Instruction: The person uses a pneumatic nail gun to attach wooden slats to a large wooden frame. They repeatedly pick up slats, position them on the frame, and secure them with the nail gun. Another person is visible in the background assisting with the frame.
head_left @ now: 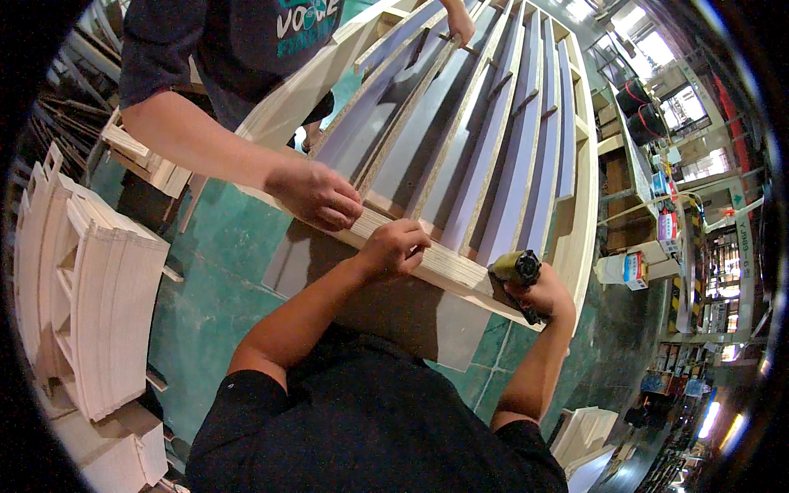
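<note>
The big wooden frame [460, 271] is set in front of the person. By its near edge, a dark tool [518, 266] is gripped by the right hand [549, 294]. The left hand [390, 250] is curled there; whether anything is pinched cannot be told. A co-worker's hand [317, 195] is seen nearby.

Stacked pale wooden frames [115, 300] left, green floor [197, 316], white container [610, 269] right

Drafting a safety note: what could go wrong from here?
The right hand grips a handheld tool at the same wooden beam as the left hand; if carried along it, the tool might strike that hand. The co-worker's nearer hand, just beyond, could get hit too.
</note>
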`<state>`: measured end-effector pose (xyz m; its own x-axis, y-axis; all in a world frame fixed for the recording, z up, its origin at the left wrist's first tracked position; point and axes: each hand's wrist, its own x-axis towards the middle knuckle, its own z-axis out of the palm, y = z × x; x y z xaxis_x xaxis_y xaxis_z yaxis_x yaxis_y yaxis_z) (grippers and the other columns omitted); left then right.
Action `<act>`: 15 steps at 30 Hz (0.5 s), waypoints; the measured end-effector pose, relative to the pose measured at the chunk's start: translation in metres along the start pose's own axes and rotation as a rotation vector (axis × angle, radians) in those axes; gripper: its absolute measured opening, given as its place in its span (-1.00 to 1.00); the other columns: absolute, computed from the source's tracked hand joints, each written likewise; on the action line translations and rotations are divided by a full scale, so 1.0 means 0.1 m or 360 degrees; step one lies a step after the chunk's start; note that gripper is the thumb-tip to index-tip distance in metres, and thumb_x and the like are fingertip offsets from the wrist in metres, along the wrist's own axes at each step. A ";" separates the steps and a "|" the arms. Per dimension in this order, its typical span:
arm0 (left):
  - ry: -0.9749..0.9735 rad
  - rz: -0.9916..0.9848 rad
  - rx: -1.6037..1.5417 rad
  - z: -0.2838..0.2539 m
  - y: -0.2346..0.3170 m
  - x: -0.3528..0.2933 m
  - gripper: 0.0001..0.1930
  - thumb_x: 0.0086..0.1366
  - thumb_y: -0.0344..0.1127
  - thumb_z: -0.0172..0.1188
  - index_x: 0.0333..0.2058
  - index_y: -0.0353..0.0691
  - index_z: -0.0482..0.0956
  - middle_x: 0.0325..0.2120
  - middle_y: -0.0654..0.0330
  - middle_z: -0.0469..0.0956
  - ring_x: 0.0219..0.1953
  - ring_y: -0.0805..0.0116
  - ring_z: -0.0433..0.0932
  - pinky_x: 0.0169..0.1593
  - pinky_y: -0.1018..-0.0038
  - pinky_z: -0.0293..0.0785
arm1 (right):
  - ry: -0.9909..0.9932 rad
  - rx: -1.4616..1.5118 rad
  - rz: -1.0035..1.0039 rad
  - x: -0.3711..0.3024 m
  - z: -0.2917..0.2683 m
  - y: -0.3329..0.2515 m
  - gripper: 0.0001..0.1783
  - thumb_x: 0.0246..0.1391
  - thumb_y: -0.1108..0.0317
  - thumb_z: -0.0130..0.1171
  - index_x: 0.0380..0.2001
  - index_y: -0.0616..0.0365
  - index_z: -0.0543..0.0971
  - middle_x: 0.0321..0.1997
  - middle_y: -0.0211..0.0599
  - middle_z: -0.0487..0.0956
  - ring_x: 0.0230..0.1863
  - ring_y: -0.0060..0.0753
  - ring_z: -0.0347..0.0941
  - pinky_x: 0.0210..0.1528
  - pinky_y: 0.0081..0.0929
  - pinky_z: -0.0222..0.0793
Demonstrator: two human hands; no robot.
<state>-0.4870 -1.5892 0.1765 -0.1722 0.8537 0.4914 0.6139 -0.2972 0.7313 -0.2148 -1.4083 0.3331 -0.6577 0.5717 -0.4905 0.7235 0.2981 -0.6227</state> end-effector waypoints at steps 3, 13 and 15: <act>-0.0039 -0.0039 0.0010 0.00 -0.02 -0.01 -0.77 0.04 -0.37 0.32 -0.26 -0.16 0.63 -0.32 0.09 0.59 -0.24 0.03 0.62 -0.20 0.19 0.58 | -0.0005 -0.0057 0.0064 0.03 0.00 0.04 -0.59 -0.04 0.43 0.47 -0.06 0.17 0.66 -0.39 -0.37 0.64 -0.47 -0.48 0.49 -0.42 -0.38 0.47; -0.0024 -0.0065 0.0029 0.00 0.00 0.00 -0.77 0.05 -0.34 0.32 -0.26 -0.15 0.63 -0.31 0.09 0.59 -0.24 0.03 0.62 -0.20 0.19 0.58 | -0.0027 -0.0041 0.0112 0.03 -0.02 0.03 -0.65 -0.01 0.45 0.46 -0.11 0.18 0.66 -0.43 -0.40 0.63 -0.51 -0.52 0.47 -0.47 -0.40 0.42; -0.0048 -0.0069 0.0011 0.00 -0.01 -0.01 -0.77 0.06 -0.33 0.31 -0.26 -0.15 0.62 -0.31 0.08 0.59 -0.23 0.02 0.62 -0.20 0.18 0.58 | -0.0006 -0.0063 0.0155 0.03 -0.03 0.07 -0.62 -0.07 0.40 0.50 -0.12 0.14 0.69 -0.38 -0.38 0.66 -0.44 -0.51 0.52 -0.38 -0.38 0.46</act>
<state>-0.4876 -1.5896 0.1757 -0.1756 0.8782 0.4449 0.6117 -0.2568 0.7482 -0.2110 -1.4023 0.3291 -0.5845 0.5964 -0.5501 0.7919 0.2713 -0.5471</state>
